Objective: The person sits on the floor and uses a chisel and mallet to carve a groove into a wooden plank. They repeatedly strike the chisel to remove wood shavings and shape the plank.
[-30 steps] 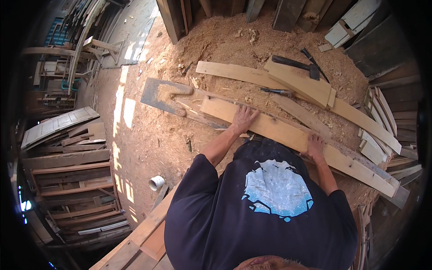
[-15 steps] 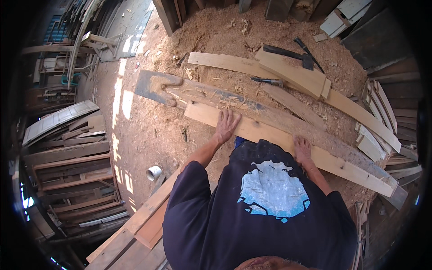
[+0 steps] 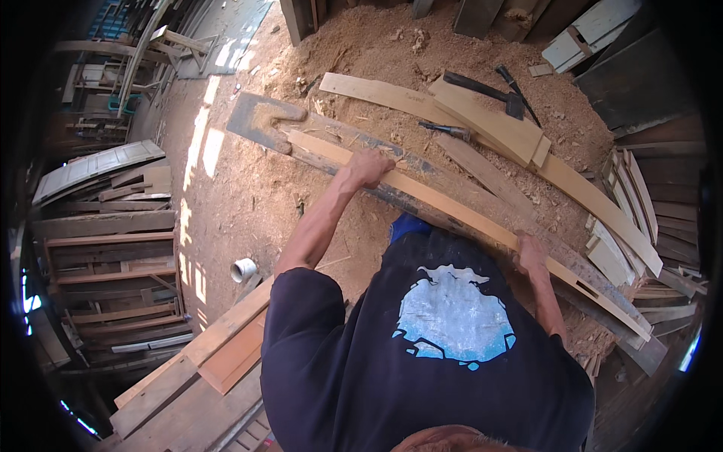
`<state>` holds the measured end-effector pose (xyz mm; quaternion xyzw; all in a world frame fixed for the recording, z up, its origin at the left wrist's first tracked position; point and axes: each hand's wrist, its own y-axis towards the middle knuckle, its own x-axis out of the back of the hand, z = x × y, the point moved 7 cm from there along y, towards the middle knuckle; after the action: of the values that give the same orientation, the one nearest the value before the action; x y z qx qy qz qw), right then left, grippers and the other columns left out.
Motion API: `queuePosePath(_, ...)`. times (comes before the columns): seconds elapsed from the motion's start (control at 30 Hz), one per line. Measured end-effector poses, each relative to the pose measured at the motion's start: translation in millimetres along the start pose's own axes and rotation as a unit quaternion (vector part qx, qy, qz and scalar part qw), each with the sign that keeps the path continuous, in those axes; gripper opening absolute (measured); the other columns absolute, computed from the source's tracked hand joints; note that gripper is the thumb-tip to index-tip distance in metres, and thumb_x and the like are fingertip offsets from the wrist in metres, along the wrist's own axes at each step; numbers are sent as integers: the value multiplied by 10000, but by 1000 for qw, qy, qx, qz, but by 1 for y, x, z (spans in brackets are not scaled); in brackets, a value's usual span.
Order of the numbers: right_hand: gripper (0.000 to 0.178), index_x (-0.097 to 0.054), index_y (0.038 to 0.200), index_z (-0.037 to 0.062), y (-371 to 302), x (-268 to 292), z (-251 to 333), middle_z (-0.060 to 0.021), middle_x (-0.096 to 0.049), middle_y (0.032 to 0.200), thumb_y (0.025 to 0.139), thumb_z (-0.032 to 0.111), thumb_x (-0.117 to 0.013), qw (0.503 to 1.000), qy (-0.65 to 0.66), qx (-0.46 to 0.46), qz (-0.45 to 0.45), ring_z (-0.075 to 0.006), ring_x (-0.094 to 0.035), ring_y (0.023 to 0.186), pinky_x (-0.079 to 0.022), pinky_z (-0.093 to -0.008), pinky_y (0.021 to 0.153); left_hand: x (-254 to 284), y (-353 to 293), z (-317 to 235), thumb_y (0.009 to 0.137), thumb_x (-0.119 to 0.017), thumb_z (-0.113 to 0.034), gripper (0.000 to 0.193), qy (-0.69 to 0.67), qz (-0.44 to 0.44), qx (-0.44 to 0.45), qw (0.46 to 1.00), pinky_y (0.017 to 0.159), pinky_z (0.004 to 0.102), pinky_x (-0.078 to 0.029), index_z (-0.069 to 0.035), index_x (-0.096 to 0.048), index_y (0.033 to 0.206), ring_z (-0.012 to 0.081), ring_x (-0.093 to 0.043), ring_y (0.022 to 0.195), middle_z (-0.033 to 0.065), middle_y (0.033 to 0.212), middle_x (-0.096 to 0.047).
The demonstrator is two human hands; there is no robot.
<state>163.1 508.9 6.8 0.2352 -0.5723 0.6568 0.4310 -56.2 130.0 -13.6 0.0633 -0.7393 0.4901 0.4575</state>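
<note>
A long pale wooden board (image 3: 444, 200) stands on its narrow edge along a wider, stained workbench plank (image 3: 251, 123), which has a notch at its left end. A slot shows in the board's upturned edge toward its right end. My left hand (image 3: 367, 167) is closed over the board left of its middle, knuckles up. Farther right, my right hand (image 3: 532, 252) grips the same board, its fingers partly hidden. Beyond the bench plank lies a chisel-like tool (image 3: 446, 130) with a dark end.
A dark-handled hammer-like tool (image 3: 486, 89) rests on curved pale boards (image 3: 587, 184) at the far right, beside another black-handled tool (image 3: 518, 92). Shavings cover the ground. Stacked timber (image 3: 113, 279) stands left, a white pipe piece (image 3: 243, 270) nearer, and planks (image 3: 188, 392) lie at lower left.
The board has been turned from its broad face onto its narrow edge and shifted left and away. Both hands have gone from lying flat on it to gripping it.
</note>
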Motion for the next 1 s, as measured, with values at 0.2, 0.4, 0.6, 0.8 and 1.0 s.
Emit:
queuePosePath(0.2,318,-668,1055,37,40,-58,-37,-246,-713,966,740,75,-685,999,-1,-38,-35,-443,-681,992,-539,-533,843,13,-48,-12,863,-737,-281,671,-79,-323,105,937,1187,606,-184,-189,-477,1474,465,-260,1461,266,1563,-324)
queuePosePath(0.4,244,-677,984,37,33,-20,-29,-256,-708,934,746,88,-678,999,-38,4,-34,-424,-700,963,-543,-534,824,-75,-91,-22,997,-550,-401,721,-316,-528,254,747,1188,600,-148,4,-312,1543,530,-139,1489,369,1601,-182)
queuePosePath(0.6,304,-698,1023,43,16,-36,-19,-249,-718,950,727,111,-702,998,-41,13,-48,-438,-700,960,-556,-519,841,-168,-75,-23,1049,-420,-388,601,-432,-419,344,721,1178,575,-165,29,-397,1481,510,-214,1477,369,1540,-320)
queuePosePath(0.8,430,-631,1192,57,18,-20,-4,-243,-724,965,768,109,-683,999,-38,24,27,-427,-704,963,-564,-502,851,-187,-62,-2,1065,-388,-357,556,-472,-475,322,669,1153,535,-254,34,-425,1457,480,-374,1400,331,1468,-448)
queuePosePath(1.0,457,-605,1221,44,10,-71,-18,-270,-713,993,768,69,-657,992,47,69,-99,-439,-691,1002,-551,-525,872,-198,-66,-5,1075,-376,-367,534,-529,-408,404,625,1087,493,-367,17,-444,1440,483,-492,1266,315,1370,-532)
